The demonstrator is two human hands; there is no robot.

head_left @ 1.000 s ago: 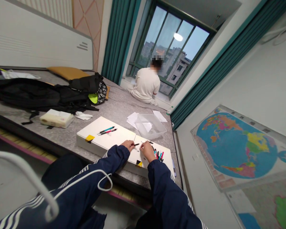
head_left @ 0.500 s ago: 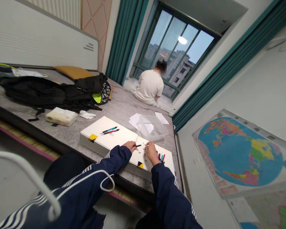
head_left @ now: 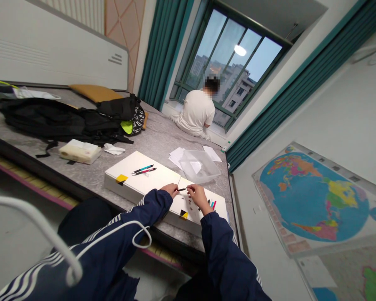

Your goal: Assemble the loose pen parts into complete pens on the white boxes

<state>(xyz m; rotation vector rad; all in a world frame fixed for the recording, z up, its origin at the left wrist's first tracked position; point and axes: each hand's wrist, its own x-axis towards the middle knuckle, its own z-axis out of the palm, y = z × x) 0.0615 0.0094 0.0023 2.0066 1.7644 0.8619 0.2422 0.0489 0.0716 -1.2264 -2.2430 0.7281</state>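
Observation:
Over a white box (head_left: 163, 180), my left hand (head_left: 170, 189) is closed on a short black pen barrel (head_left: 182, 190) that points to the right. My right hand (head_left: 198, 195) pinches at the barrel's other end; whatever thin part its fingers hold is too small to make out. Several small dark pieces (head_left: 190, 203) lie on the box below my right hand. Beside that wrist are coloured pen parts (head_left: 213, 205), partly hidden by the hand. A blue pen (head_left: 143, 168) and a red pen (head_left: 148, 170) lie side by side on the box's left half.
Behind the box sit a clear plastic tray (head_left: 209, 173) and white papers (head_left: 176, 157). A tissue pack (head_left: 80, 151) and a black backpack (head_left: 50, 119) lie to the left. Someone in white (head_left: 198, 112) sits by the window. A white cable (head_left: 113, 232) crosses my left sleeve.
My right hand has moved slightly left and up, bringing its fingertips to the free end of the black barrel. My left hand stays nearly in place.

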